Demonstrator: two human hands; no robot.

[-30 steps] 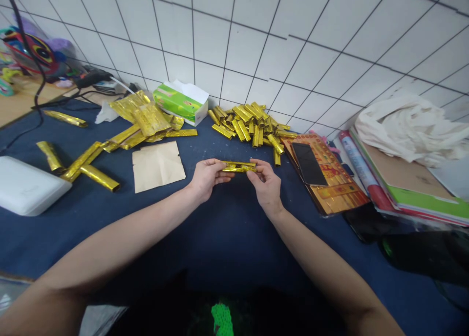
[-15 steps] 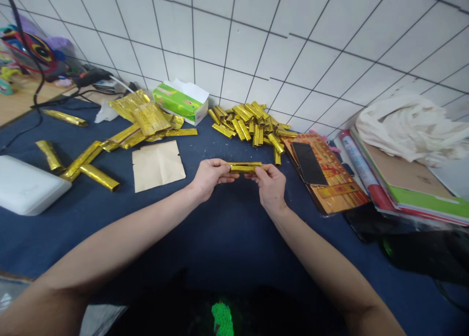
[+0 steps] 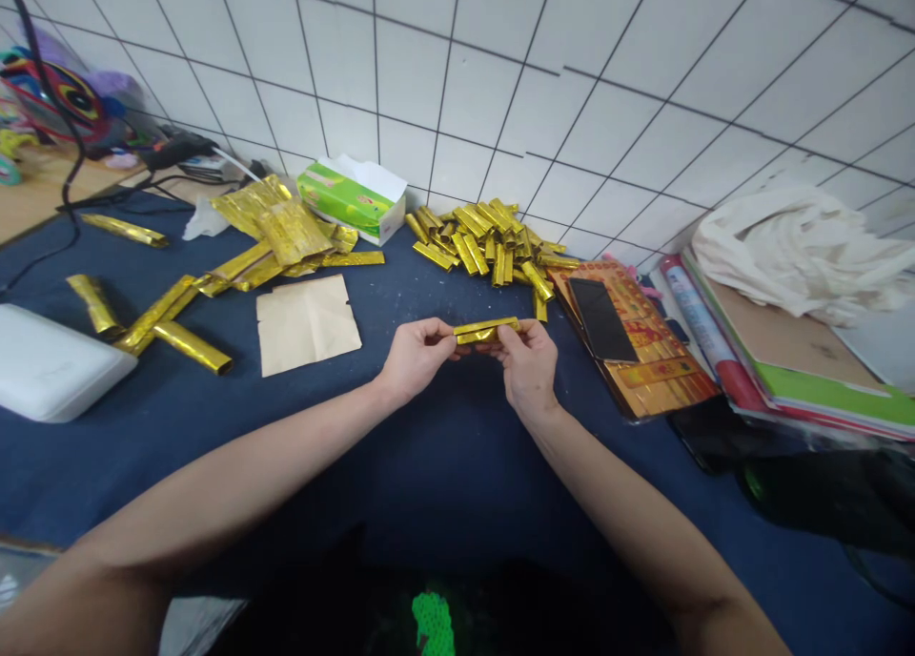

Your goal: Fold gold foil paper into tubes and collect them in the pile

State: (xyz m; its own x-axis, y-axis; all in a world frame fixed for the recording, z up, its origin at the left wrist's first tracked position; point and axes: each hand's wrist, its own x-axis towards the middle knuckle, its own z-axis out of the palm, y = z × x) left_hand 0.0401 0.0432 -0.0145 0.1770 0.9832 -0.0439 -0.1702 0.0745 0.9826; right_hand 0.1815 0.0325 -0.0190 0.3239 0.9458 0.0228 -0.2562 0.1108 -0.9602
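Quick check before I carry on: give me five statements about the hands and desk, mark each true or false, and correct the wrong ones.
1. The left hand and right hand hold a gold piece between them. True.
2. The gold pile is right of the tissue pack. True.
3. The phone lies on the tissue pack. False: it lies on the orange packet.
4. The white case is right of both hands. False: it is at the far left.
5. The tan paper is in the left hand. False: it lies on the desk.
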